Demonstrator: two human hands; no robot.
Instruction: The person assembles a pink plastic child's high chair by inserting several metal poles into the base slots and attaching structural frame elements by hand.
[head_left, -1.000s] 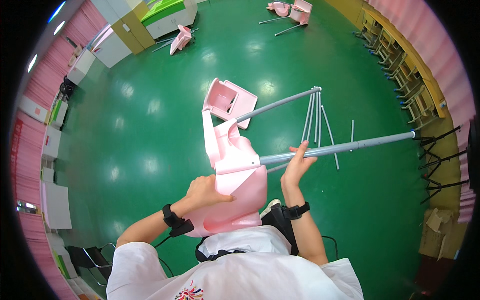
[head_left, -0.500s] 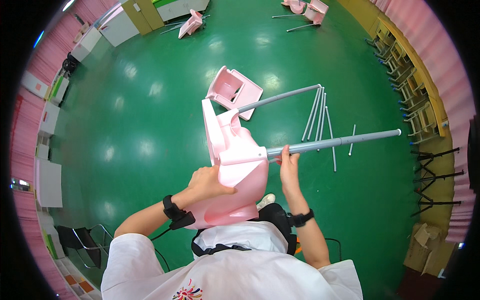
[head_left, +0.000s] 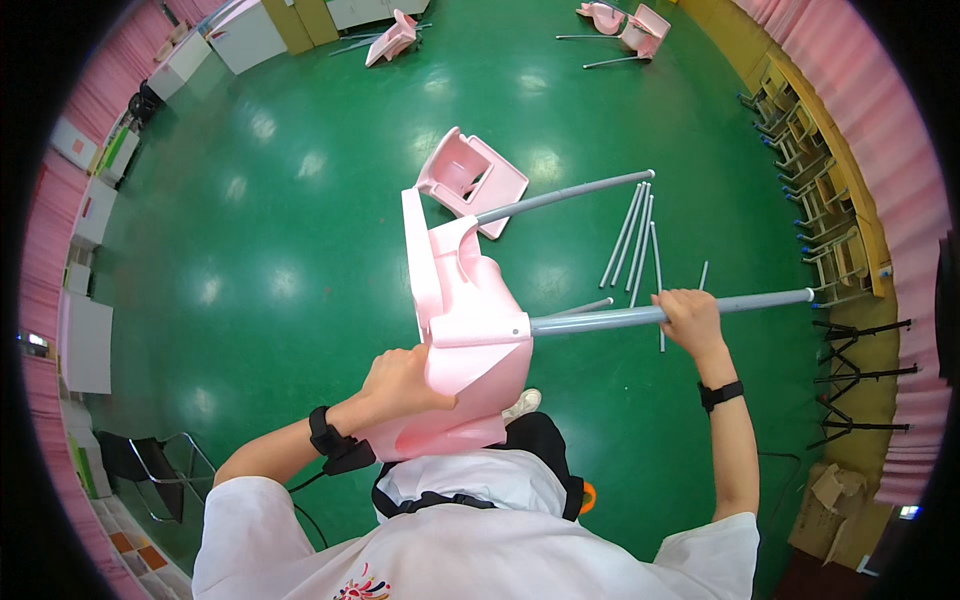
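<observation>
A pink plastic high chair seat (head_left: 478,300) lies tipped on its side in front of my body. Grey tubular legs stick out of it to the right. My left hand (head_left: 398,380) grips the seat's near left side, thumb over the surface and the other fingers partly hidden. Around the outer half of the nearest leg (head_left: 600,320), my right hand (head_left: 690,322) is closed, with the white-capped end projecting past it. A second leg (head_left: 565,198) extends from the far side of the seat. The tip of another tube (head_left: 590,306) shows just behind the nearest leg.
Several loose grey tubes (head_left: 622,236) lie on the green floor beyond my right hand. Another pink seat (head_left: 470,180) rests just past the held one. Stacked wooden-topped desks (head_left: 835,200) and black folded stands (head_left: 858,380) line the right wall; a black chair (head_left: 150,470) stands at left.
My right hand has slid outward along the nearest leg, from beside the seat to the leg's outer half. My left hand keeps its hold, and the seat has barely shifted.
</observation>
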